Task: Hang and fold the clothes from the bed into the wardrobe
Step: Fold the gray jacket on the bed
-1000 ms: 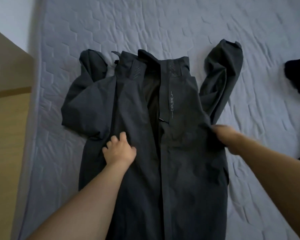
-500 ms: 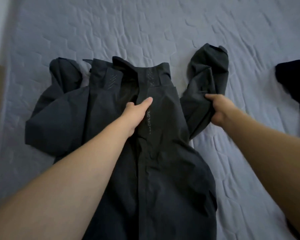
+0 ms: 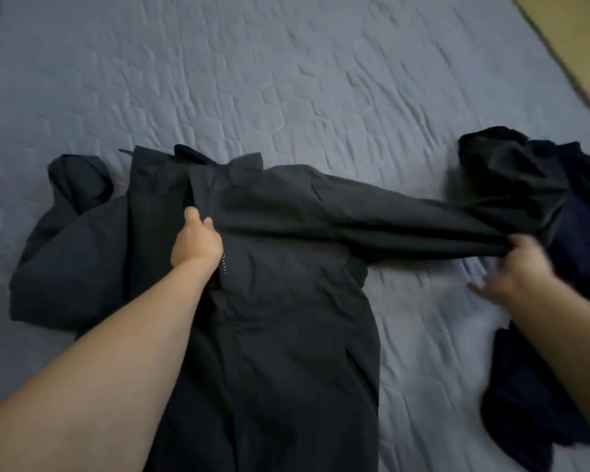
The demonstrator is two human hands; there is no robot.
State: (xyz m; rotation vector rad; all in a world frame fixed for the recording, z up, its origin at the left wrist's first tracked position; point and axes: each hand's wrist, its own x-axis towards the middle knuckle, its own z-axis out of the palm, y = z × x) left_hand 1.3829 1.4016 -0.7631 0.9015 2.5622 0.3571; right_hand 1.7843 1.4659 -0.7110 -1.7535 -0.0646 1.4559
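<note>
Right hand [image 3: 518,267] has pulled jacket [image 3: 280,301] sleeve [image 3: 406,226] straight, pointing right.

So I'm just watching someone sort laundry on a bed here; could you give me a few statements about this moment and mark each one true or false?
1. The right hand pinches the jacket sleeve and holds it stretched out sideways. True.
2. The left hand is lifted clear of the jacket. False: it presses on the jacket's front, near the zip.
3. The jacket hangs on a hanger. False: it lies flat on the grey quilted bed cover; no hanger shows.
4. Another dark garment lies on the bed to the right of the jacket. True.
5. The jacket's other sleeve lies bunched up at the left. True.
</note>
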